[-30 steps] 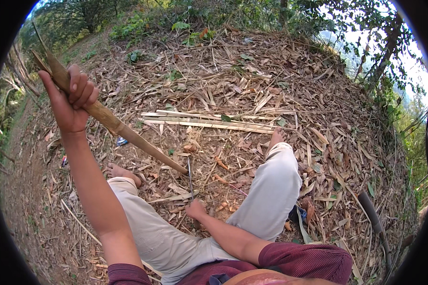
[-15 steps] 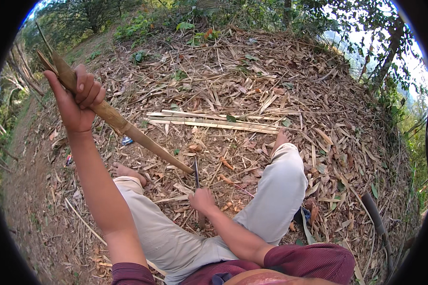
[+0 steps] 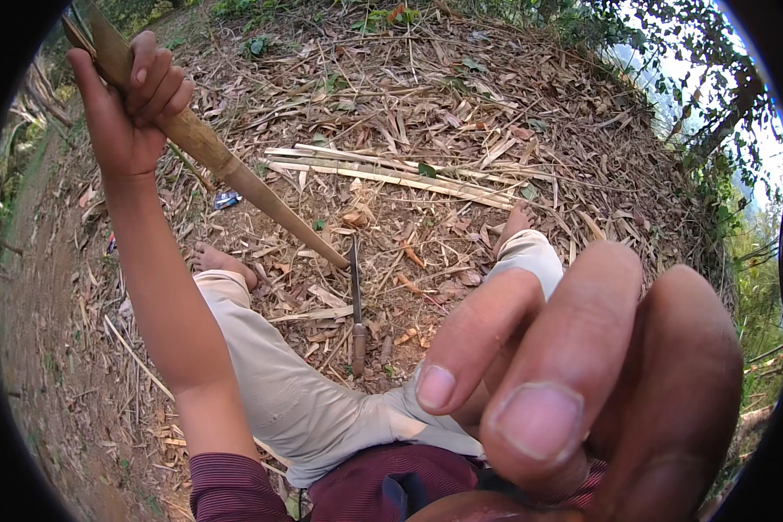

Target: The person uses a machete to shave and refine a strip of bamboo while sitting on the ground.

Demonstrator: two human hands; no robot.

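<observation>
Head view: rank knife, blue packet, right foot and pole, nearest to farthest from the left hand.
From the left hand:
1. Pole: in its grip.
2. Blue packet: on the ground, left side.
3. Knife: centre, between the legs.
4. Right foot: right of the knife.

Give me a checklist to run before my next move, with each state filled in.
1. Left hand gripping the bamboo pole: ok.
2. Right hand on the knife handle: not ok; it is well clear of it.
3. Knife blade biting into the pole's lower end: cannot tell.
4. Left foot and right foot apart from the blade: ok.
5. Pale strips lying apart from the blade: ok.
</observation>
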